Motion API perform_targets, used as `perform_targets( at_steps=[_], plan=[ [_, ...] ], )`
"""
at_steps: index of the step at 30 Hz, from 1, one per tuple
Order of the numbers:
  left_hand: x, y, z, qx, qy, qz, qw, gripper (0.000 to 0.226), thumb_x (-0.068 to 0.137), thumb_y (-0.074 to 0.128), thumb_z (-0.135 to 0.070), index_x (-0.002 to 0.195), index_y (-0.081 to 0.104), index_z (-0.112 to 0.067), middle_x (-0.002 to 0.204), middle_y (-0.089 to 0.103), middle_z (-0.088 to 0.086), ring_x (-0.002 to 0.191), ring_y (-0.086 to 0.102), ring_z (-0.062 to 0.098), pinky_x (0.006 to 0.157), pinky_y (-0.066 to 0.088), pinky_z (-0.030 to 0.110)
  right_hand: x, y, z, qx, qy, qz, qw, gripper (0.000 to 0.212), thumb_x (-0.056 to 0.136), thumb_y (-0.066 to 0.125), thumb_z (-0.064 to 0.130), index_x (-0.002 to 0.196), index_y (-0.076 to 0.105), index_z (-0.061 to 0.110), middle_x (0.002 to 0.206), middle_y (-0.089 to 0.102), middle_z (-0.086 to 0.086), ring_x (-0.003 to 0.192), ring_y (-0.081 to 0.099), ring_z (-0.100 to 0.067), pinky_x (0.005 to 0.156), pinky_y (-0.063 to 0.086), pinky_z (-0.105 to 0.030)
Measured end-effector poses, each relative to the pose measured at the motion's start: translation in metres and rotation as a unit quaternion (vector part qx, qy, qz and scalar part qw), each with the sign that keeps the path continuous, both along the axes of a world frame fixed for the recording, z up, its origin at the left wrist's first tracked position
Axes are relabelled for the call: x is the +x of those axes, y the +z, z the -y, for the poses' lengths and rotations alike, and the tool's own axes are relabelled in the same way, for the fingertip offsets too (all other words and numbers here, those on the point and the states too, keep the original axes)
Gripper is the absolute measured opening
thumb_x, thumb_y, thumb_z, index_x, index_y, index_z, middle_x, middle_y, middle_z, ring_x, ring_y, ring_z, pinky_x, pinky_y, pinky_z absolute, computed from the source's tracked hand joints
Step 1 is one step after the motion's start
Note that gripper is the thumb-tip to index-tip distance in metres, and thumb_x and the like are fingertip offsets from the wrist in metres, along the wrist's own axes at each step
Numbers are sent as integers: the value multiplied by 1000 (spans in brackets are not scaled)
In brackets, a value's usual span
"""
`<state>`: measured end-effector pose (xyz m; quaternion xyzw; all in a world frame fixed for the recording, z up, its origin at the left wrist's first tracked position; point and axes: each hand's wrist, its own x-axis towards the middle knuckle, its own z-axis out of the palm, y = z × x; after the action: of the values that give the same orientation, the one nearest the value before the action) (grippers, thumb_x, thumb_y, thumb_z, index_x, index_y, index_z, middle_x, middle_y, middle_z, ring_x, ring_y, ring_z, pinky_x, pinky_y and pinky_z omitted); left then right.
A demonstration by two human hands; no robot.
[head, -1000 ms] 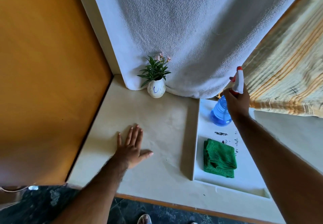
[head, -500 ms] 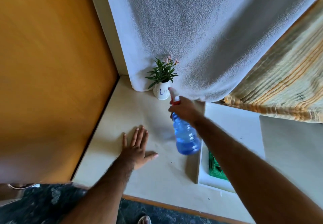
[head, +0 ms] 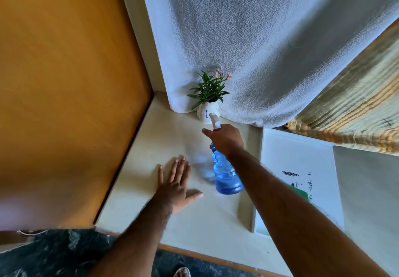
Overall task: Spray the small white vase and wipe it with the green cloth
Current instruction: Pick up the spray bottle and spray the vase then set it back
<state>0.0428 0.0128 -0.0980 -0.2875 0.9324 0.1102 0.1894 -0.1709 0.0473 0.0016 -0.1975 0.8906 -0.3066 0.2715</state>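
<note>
The small white vase [head: 205, 113] with a green plant stands at the back of the cream table, against the white towel. My right hand [head: 226, 139] grips the neck of a blue spray bottle [head: 225, 175], held above the table with its white nozzle pointing at the vase, almost touching it. My left hand [head: 176, 185] lies flat on the table, fingers spread, holding nothing. Only a corner of the green cloth [head: 301, 193] shows on the white tray; my right forearm hides the remainder.
An orange wall [head: 64, 82] bounds the table on the left. A white towel [head: 259, 39] hangs behind the vase, and a striped yellow cloth [head: 356, 108] hangs at the right. The white tray [head: 302, 153] lies right of the bottle. The table's front edge [head: 216, 257] runs below.
My right hand lifted the spray bottle from the tray, carried it left across the table, and has brought the nozzle close to the vase. The left hand has stayed flat.
</note>
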Motion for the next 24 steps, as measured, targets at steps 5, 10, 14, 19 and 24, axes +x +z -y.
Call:
perform_targets(
  at_steps=[5,10,14,19,24],
  plan=[
    [0,1,1,7,1,-7,1000,111,68,1,-88,151,-20,-19,157,-36,0,142,-35,17,112,-19,64,-1,4,1,1,-17,11,1000,38,80,67,60,79,68,22,51,71,8,63,68,-4,59,49,-24],
    [1,1,1,1,-1,-6,1000,109,69,2,-88,151,-21,-20,157,-36,1,142,-35,17,113,-17,65,-3,1,1,5,-14,24,1000,34,76,67,55,78,70,21,53,72,8,60,74,-10,74,61,-30],
    [0,1,1,2,0,-9,1000,110,69,2,-88,151,-21,-19,158,-35,0,142,-35,16,113,-17,65,0,2,3,12,-11,17,1000,35,71,65,55,77,70,20,53,72,8,62,73,-11,76,61,-31],
    [1,0,1,1,0,-10,1000,109,71,3,-88,152,-21,-20,157,-36,0,142,-35,16,112,-18,64,2,5,0,5,-13,33,999,27,76,65,47,79,71,21,52,72,8,54,73,-8,73,61,-27],
    [0,4,0,-1,1,-3,1000,105,75,9,-86,151,-23,-20,158,-36,0,142,-36,17,113,-17,64,4,9,0,11,-17,16,1000,26,75,65,46,72,70,21,51,71,10,57,71,-5,65,55,-22]
  ],
)
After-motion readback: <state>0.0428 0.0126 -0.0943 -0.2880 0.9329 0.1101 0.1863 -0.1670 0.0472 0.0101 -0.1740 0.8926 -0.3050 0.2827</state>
